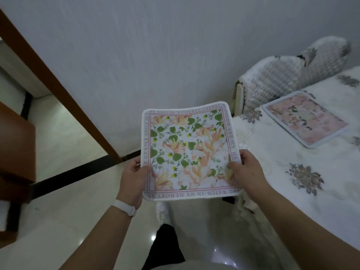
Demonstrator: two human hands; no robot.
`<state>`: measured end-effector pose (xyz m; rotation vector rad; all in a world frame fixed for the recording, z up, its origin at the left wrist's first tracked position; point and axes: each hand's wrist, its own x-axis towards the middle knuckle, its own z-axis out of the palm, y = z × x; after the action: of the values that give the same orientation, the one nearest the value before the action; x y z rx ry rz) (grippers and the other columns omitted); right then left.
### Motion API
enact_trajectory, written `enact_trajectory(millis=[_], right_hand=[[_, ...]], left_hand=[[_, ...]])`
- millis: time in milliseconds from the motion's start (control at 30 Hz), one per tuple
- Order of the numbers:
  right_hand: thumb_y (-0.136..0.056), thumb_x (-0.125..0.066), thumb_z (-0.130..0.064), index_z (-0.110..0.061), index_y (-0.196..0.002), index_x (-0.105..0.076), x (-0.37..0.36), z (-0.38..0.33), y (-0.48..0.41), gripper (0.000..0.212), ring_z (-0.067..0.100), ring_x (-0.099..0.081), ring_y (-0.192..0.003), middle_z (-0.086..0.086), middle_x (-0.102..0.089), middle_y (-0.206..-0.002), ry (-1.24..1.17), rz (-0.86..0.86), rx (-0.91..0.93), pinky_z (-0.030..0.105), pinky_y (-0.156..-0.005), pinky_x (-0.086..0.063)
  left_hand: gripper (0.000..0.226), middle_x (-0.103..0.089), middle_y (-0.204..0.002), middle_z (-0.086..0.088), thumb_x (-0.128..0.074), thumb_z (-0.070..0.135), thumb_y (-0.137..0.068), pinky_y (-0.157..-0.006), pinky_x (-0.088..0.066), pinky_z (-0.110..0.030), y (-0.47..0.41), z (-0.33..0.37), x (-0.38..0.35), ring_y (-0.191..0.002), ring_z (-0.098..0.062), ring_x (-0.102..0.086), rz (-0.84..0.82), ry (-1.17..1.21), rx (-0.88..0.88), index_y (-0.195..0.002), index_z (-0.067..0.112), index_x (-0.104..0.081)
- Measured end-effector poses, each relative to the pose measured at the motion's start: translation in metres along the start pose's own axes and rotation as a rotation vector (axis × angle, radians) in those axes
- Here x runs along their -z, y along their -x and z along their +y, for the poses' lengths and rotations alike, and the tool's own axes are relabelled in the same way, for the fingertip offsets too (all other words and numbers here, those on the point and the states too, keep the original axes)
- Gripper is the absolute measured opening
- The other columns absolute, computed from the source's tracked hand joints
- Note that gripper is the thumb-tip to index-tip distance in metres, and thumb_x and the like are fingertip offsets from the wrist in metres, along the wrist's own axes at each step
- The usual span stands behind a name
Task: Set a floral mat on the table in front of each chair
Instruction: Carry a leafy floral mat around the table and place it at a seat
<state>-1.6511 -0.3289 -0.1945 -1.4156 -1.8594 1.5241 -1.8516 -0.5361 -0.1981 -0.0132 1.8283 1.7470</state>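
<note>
- Head view: floral mat (190, 151) is held mid-air; left hand (132, 182) and right hand (246, 172) pinch its near corners, fingers (233, 165) curled on it.
- Surface (282, 172) lies right of the mat, right hand nearer; pink mat (305, 118) lies on it.

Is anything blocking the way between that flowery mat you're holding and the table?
Nothing visible does. The green-leaf mat hangs just beside the table; the pink mat lies farther along it, by the chair, off the path.

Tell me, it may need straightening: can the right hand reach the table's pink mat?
Not yet, probably: the pink mat lies unobstructed, but the right hand grips the leafy mat.
</note>
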Motion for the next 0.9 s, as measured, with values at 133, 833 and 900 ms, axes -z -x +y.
enact_trajectory(millis=[133, 833, 900], right_hand=[[-0.089, -0.056, -0.007, -0.022, -0.099, -0.057, -0.031, -0.026, -0.059, 0.017, 0.016, -0.067, -0.086, -0.006, -0.066, -0.099, 0.029, 0.064, -0.018, 0.033, -0.065, -0.056], [-0.087, -0.059, -0.007, -0.017, -0.103, -0.058, -0.074, -0.162, -0.240, 0.018, 0.015, -0.067, -0.075, -0.002, -0.066, -0.091, -0.078, 0.474, -0.004, 0.031, -0.053, -0.056], [-0.088, -0.059, -0.007, -0.018, -0.101, -0.057, -0.069, -0.165, -0.256, 0.017, 0.014, -0.066, -0.072, -0.002, -0.066, -0.090, -0.088, 0.491, -0.008, 0.029, -0.050, -0.056]], left_hand=[[0.013, -0.070, -0.104, -0.021, -0.059, 0.000, -0.090, -0.084, -0.052, -0.065, -0.089, 0.021, -0.013, -0.096, -0.047, -0.066, -0.073, 0.006, 0.018, -0.099, 0.010, -0.061], [0.019, -0.070, -0.091, -0.013, -0.057, -0.006, -0.088, -0.076, -0.058, -0.047, -0.354, 0.183, -0.140, -0.077, -0.031, -0.067, -0.429, -0.140, -0.102, -0.093, 0.012, -0.060], [0.019, -0.071, -0.096, -0.013, -0.056, -0.006, -0.089, -0.071, -0.059, -0.042, -0.366, 0.186, -0.160, -0.079, -0.029, -0.069, -0.456, -0.133, -0.094, -0.095, 0.011, -0.060]])
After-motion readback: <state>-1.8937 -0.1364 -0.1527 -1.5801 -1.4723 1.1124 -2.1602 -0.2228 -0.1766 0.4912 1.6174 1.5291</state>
